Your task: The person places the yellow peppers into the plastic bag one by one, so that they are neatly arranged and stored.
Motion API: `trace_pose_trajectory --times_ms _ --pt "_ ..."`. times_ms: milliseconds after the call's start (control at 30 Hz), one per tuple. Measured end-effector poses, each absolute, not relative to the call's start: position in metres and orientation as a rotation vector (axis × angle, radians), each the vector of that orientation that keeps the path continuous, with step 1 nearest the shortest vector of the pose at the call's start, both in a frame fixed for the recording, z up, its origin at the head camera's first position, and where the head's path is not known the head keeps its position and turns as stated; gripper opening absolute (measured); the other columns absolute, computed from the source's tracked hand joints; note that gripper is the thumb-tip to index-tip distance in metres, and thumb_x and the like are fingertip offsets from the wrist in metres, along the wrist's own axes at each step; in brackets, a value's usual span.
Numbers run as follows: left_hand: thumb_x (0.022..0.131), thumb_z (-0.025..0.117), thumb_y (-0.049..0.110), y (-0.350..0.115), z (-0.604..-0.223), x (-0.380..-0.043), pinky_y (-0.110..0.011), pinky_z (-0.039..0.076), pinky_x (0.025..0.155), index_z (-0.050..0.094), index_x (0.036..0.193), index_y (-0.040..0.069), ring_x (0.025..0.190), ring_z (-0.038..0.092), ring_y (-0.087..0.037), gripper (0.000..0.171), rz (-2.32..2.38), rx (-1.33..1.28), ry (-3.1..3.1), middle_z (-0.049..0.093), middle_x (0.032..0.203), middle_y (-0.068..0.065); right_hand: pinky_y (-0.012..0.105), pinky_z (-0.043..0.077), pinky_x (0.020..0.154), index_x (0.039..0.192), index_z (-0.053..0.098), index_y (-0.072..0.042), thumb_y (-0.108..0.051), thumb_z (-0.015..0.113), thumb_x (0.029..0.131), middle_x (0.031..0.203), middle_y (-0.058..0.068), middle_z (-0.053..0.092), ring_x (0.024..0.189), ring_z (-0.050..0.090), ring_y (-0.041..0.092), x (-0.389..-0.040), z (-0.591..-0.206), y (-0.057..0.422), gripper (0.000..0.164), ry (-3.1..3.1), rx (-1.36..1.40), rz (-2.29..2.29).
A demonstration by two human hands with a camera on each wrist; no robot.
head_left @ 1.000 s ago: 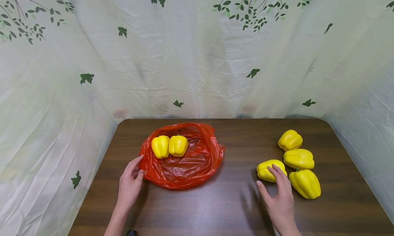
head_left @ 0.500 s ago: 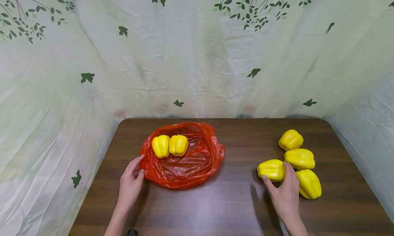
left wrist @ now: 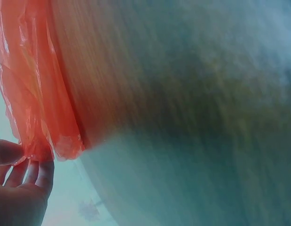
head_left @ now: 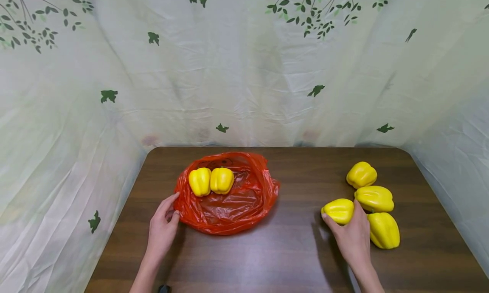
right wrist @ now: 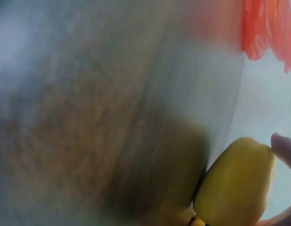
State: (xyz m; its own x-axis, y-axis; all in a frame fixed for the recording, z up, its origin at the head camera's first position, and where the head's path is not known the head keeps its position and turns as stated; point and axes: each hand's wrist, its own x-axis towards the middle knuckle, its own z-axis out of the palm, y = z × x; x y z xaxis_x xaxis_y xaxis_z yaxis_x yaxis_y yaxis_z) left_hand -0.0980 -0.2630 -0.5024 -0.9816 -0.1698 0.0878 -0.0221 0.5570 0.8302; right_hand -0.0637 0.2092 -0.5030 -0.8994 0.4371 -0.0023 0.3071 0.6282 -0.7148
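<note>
The right hand (head_left: 353,238) pinches a yellow bell pepper (head_left: 338,211), on or just above the table (head_left: 282,254); the left hand (head_left: 162,231) pinches the red plastic bag (head_left: 229,225). Two peppers (head_left: 199,181) sit inside; three other peppers (head_left: 385,230) lie nearby. This looks like picking up; a steady lift seems needed next.

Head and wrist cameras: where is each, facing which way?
Head: on the head, facing forward and down at the table; left hand and right hand show.
Left wrist: worn there, facing the red bag; that hand shows.
Right wrist: worn there, facing the held yellow pepper; that hand partly shows.
Wrist views share the red bag.
</note>
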Motion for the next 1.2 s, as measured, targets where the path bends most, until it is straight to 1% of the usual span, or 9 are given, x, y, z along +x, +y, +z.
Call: trace_pose_trajectory --times_ms 133,267,400,567,700,867,967,1200 --pt "0.095 0.055 -0.004 -0.263 -0.502 -0.098 -0.006 0.04 0.086 0.052 0.143 0.016 0.109 0.053 -0.017 0.053 -1.395 0.173 -2.632 0.051 0.138 -0.004 0.061 0.027 0.105 0.153 0.016 0.005 -0.047 0.082 0.075 0.145 0.033 0.034 0.132 0.03 0.048 -0.067 -0.504 0.21 0.115 -2.695 -0.619 1.102" --pt "0.095 0.055 -0.006 -0.264 -0.503 -0.098 -0.006 0.04 0.086 0.052 0.143 0.015 0.108 0.054 -0.019 0.052 -1.391 0.16 -2.622 0.052 0.138 -0.006 0.062 0.029 0.103 0.151 0.02 0.007 -0.047 0.083 0.074 0.142 0.034 0.037 0.127 0.033 0.049 -0.069 -0.503 0.212 0.114 -2.731 -0.6 1.08" --pt "0.095 0.054 -0.006 -0.264 -0.503 -0.097 -0.006 0.039 0.087 0.052 0.143 0.014 0.109 0.053 -0.02 0.052 -1.393 0.153 -2.618 0.051 0.138 -0.007 0.062 0.03 0.101 0.151 0.024 0.004 -0.045 0.084 0.074 0.141 0.033 0.037 0.123 0.036 0.049 -0.068 -0.502 0.215 0.109 -2.803 -0.547 1.04" --pt "0.095 0.055 -0.005 -0.263 -0.504 -0.098 -0.006 0.039 0.087 0.052 0.143 0.015 0.108 0.053 -0.017 0.053 -1.392 0.162 -2.624 0.051 0.138 -0.005 0.062 0.033 0.1 0.155 0.02 -0.002 -0.042 0.084 0.075 0.141 0.033 0.033 0.121 0.038 0.046 -0.067 -0.502 0.218 0.11 -2.863 -0.518 1.046" --pt "0.095 0.055 -0.005 -0.262 -0.503 -0.098 -0.006 0.04 0.086 0.052 0.143 0.016 0.108 0.053 -0.016 0.052 -1.39 0.159 -2.622 0.052 0.137 -0.004 0.062 0.034 0.1 0.154 0.017 0.002 -0.042 0.084 0.074 0.142 0.033 0.033 0.121 0.039 0.045 -0.067 -0.503 0.22 0.113 -2.86 -0.515 1.082" --pt "0.095 0.055 -0.005 -0.263 -0.502 -0.098 -0.006 0.04 0.086 0.052 0.143 0.016 0.107 0.053 -0.016 0.052 -1.388 0.163 -2.62 0.052 0.137 -0.004 0.059 0.037 0.098 0.147 0.025 0.007 -0.037 0.087 0.071 0.136 0.03 0.039 0.116 0.043 0.042 -0.067 -0.503 0.222 0.108 -2.833 -0.493 1.143" --pt "0.094 0.056 -0.005 -0.263 -0.502 -0.098 -0.006 0.04 0.085 0.052 0.142 0.016 0.107 0.054 -0.016 0.052 -1.38 0.166 -2.622 0.052 0.137 -0.004 0.057 0.039 0.095 0.144 0.03 0.007 -0.036 0.088 0.07 0.131 0.027 0.042 0.112 0.045 0.04 -0.066 -0.503 0.221 0.104 -2.825 -0.469 1.158" --pt "0.095 0.056 -0.004 -0.263 -0.501 -0.099 -0.006 0.039 0.085 0.052 0.142 0.016 0.108 0.054 -0.017 0.052 -1.374 0.172 -2.627 0.052 0.137 -0.004 0.056 0.038 0.093 0.146 0.032 0.002 -0.037 0.088 0.07 0.132 0.025 0.043 0.114 0.043 0.038 -0.066 -0.502 0.217 0.101 -2.778 -0.433 1.149"
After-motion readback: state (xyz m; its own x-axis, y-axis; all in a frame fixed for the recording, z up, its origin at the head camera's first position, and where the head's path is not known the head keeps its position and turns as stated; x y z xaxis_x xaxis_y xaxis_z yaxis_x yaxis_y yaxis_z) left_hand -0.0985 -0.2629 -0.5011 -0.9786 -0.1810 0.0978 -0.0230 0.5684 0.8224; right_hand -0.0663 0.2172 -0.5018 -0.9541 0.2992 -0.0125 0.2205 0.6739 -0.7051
